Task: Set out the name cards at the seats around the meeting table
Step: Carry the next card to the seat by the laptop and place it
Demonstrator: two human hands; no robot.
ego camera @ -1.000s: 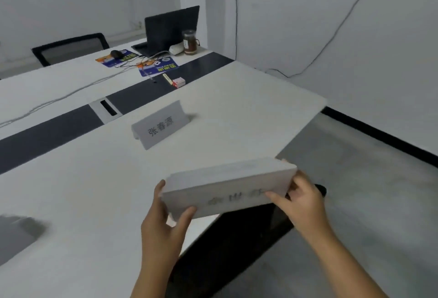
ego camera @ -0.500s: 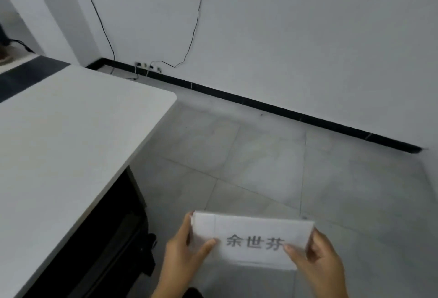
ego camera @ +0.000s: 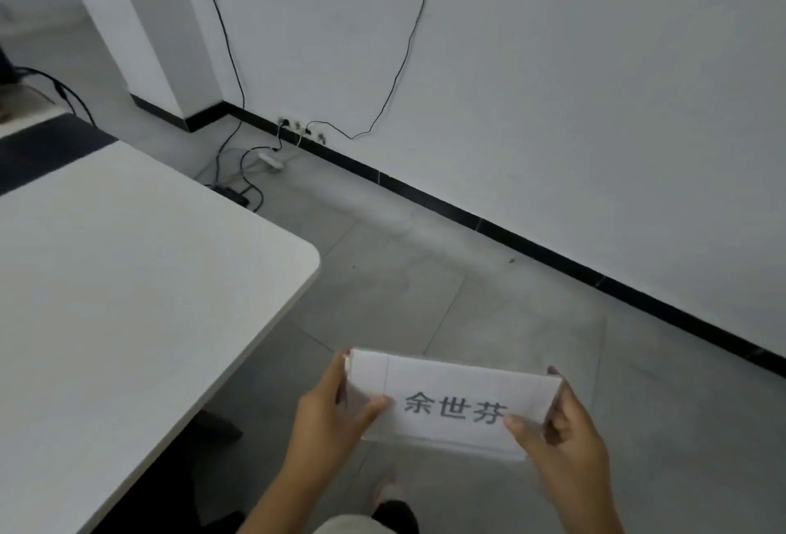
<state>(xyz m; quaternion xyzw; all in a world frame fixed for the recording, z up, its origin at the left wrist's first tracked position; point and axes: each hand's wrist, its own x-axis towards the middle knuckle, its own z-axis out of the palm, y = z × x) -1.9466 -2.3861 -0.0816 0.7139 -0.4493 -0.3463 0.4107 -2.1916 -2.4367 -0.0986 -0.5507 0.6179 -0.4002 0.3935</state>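
1. Since half a sec. ago the view has swung back left: more of the table [ego camera: 127, 278] shows, incl. its rounded corner, and the wall sockets [ego camera: 297, 129] w/ their cables now sit mid-frame. Name card [ego camera: 451, 399] has barely shifted between the hands.
2. Name card: white, printed 余世芬, held in the air over the floor, right of the table corner and well apart from the tabletop, face toward the camera.
3. Left hand [ego camera: 336, 414] grips the card's left end, thumb on the face, fingers behind. Right hand [ego camera: 557, 427] holds the right end the same way, thumb by the last character.
4. Step in hand, by my reading: carrying this card round the table end to another seat; not yet placed.
5. Next move likely calls for getting to the seat, lowering the card onto the top near its edge, text facing outward, standing upright.
6. Surface: white top w/ a dark strip [ego camera: 46, 151] at far left; dark base below.
7. Room: grey tiled floor [ego camera: 468, 278], white wall, black skirting [ego camera: 553, 253], power strip [ego camera: 272, 161] on the floor.
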